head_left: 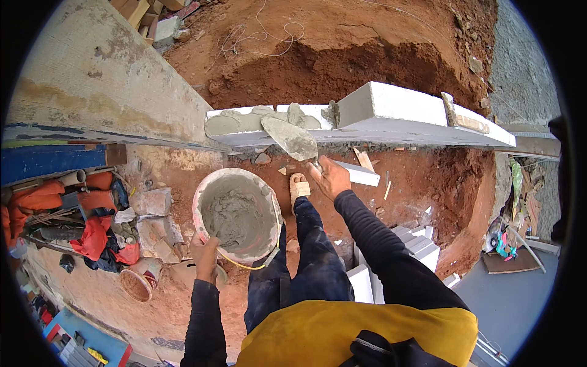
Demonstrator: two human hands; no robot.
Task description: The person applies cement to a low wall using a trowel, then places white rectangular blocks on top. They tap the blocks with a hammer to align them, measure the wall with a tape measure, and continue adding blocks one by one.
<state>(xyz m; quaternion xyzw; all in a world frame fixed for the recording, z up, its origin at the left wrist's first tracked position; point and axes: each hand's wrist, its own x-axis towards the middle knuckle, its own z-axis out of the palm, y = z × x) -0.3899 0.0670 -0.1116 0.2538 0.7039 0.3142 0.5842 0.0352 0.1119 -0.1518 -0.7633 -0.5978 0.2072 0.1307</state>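
My left hand (205, 255) is closed on the near rim of a round bucket (202, 202), which holds wet grey mortar (238, 214). My right hand (331, 177) grips a pointed trowel (291, 138) by its handle, mostly hidden in the fingers. Mortar smears the trowel's blade, which lies over the top edge of a low white block wall (391, 110). At the wall's left part, a grey mortar layer (238, 121) covers the lower course. To its right a taller white block stands on the wall, with mortar on its left end.
A concrete wall (104, 79) rises at the left. Several loose white blocks (422, 248) are stacked by my right leg. A second bucket (136, 285) lies tipped among rubble and orange sacks. Behind the block wall is a red earth trench (391, 70); a tool with a wooden handle (471, 122) rests on the wall.
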